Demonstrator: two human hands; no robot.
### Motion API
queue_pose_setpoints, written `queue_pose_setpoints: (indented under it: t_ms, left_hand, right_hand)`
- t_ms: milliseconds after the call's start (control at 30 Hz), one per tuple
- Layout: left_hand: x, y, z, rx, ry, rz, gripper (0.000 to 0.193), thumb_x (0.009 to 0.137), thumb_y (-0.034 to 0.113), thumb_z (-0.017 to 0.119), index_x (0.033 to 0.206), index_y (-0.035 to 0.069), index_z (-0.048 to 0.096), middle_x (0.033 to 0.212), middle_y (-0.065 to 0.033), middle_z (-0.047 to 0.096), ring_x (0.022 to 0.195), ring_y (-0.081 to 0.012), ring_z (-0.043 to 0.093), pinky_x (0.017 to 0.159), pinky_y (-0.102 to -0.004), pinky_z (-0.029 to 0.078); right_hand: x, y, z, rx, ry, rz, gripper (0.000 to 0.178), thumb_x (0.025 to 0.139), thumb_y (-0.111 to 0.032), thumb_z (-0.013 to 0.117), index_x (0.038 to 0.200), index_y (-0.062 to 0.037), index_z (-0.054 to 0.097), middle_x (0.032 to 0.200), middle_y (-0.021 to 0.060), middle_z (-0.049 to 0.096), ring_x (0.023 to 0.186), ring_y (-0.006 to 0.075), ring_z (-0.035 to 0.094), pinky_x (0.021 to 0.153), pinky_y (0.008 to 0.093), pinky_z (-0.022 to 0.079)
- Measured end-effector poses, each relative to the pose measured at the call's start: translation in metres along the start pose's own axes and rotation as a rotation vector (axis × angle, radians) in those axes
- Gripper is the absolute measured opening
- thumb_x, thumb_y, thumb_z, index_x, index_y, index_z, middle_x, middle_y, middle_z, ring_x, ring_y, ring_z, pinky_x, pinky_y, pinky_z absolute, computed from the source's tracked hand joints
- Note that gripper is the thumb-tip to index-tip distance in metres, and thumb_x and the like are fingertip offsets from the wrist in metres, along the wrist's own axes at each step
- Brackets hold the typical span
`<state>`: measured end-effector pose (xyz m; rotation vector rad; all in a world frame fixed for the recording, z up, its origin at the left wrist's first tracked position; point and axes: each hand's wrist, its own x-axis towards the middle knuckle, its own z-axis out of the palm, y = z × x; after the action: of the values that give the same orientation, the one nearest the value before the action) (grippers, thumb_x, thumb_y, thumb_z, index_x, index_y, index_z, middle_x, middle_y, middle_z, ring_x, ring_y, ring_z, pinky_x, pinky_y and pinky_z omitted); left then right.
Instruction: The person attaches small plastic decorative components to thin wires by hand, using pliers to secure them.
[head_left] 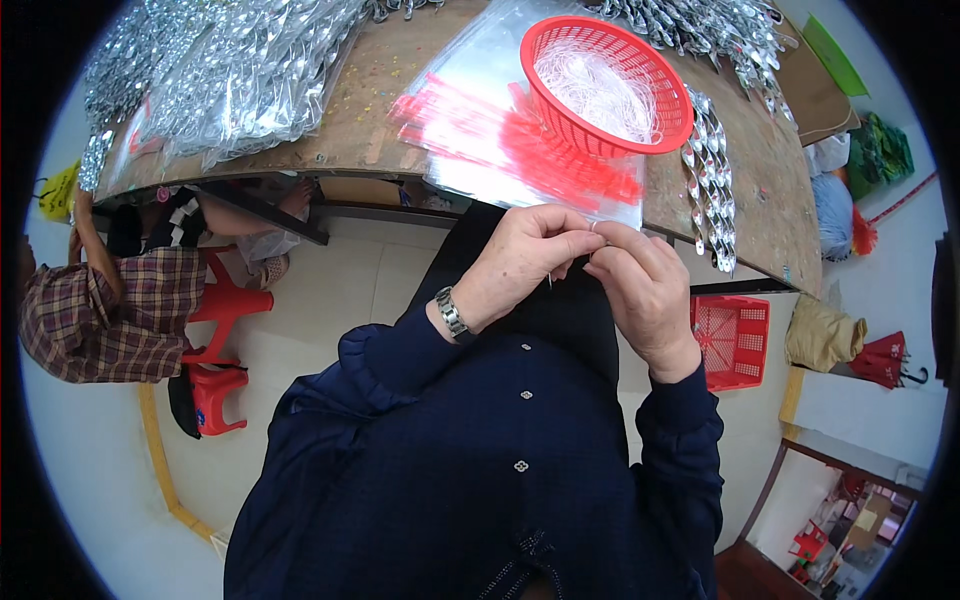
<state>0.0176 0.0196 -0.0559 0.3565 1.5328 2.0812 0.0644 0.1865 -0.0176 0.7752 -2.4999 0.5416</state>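
My left hand [515, 255] and my right hand [645, 290] meet at the table's front edge, above my lap. Both are closed, thumbs pinched to forefingers, fingertips touching. A bit of thin white string [593, 227] shows between the pinched fingertips; the fingers hide the rest. Just beyond them lie red-and-clear plastic strips [560, 170], spread over a stack of clear plastic bags [455, 170]. A red plastic basket [535, 90] filled with loose white strings [600, 90] stands behind the strips. Right of it hang twisted silver ornaments [712, 185] over the table edge.
Bagged silver ornaments [255, 85] pile up on the wooden table [385, 95] at left, more silver pieces [700, 35] at far right. A person in a checked shirt [120, 315] sits left beside red stools [225, 310]. A red crate [735, 345] sits below the table.
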Motion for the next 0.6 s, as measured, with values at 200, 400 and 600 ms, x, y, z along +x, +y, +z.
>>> queue_pose_setpoints:
  t_ms: [200,400,600]
  left_hand:
    - [0.001,-0.002,-0.002,0.005,-0.021,-0.024,0.015,0.091,0.016,0.06,0.091,0.002,0.065,0.073,0.0022,0.06,0.063,-0.004,0.052,0.057,-0.0181,0.042]
    - [0.001,-0.003,0.0,0.0,-0.014,-0.007,0.016,0.092,0.017,0.058,0.091,0.002,0.065,0.072,0.0025,0.059,0.063,-0.004,0.052,0.058,-0.0183,0.042]
    - [0.0,-0.004,0.0,-0.002,-0.005,0.016,0.017,0.092,0.017,0.057,0.091,0.003,0.065,0.071,0.002,0.058,0.063,-0.004,0.053,0.058,-0.0183,0.042]
  right_hand:
    - [-0.003,0.004,0.006,0.023,0.064,-0.003,0.017,0.07,-0.008,0.071,0.084,-0.0058,0.061,0.096,0.0064,0.064,0.072,0.0212,0.06,0.061,0.0306,0.046]
    - [-0.007,0.001,0.013,0.098,0.154,0.089,0.014,0.072,-0.003,0.069,0.084,-0.0041,0.061,0.095,0.0093,0.062,0.075,0.0256,0.061,0.062,0.0317,0.048]
    - [-0.008,-0.003,0.013,0.386,0.163,0.417,0.005,0.082,0.003,0.062,0.082,0.0001,0.058,0.08,0.0079,0.058,0.066,0.0157,0.057,0.06,0.0254,0.045]
